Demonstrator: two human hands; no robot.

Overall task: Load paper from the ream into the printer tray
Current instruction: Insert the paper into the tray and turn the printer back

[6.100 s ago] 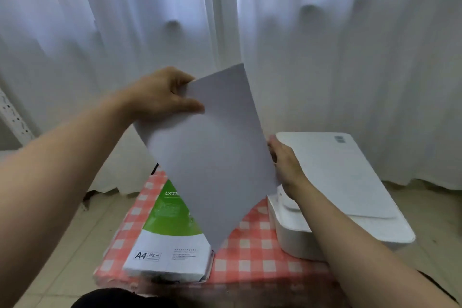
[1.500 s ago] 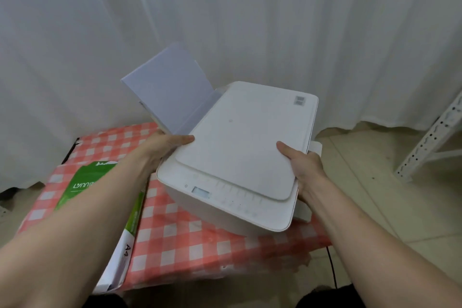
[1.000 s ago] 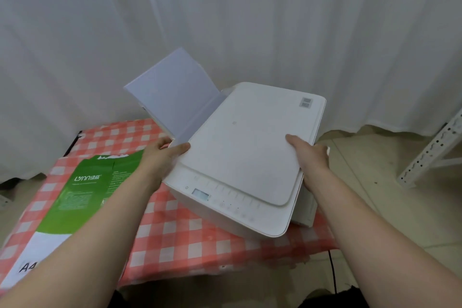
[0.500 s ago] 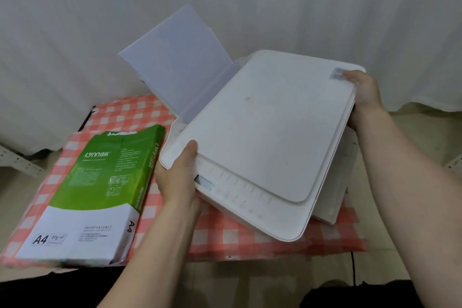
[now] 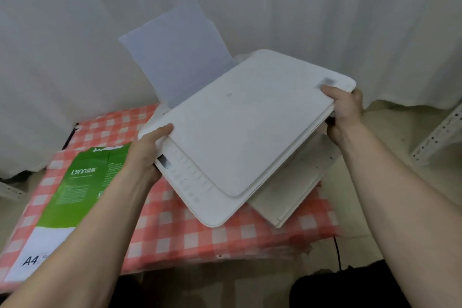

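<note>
White curtains (image 5: 325, 7) hang behind; I see my left hand (image 5: 146, 155) and right hand (image 5: 346, 110) clasping the printer (image 5: 245, 132), paper (image 5: 180, 52) beyond my left, ream (image 5: 75, 190) beside it.

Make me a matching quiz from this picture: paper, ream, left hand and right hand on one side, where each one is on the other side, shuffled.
Things:
1. paper
2. ream
3. left hand
4. right hand

Places:
A. gripping the printer's far right corner
B. lying flat on the checked cloth, left of the printer
C. standing up in the printer's rear tray
D. gripping the printer's near left corner, by the small display

Pairs: 1-C, 2-B, 3-D, 4-A
</note>
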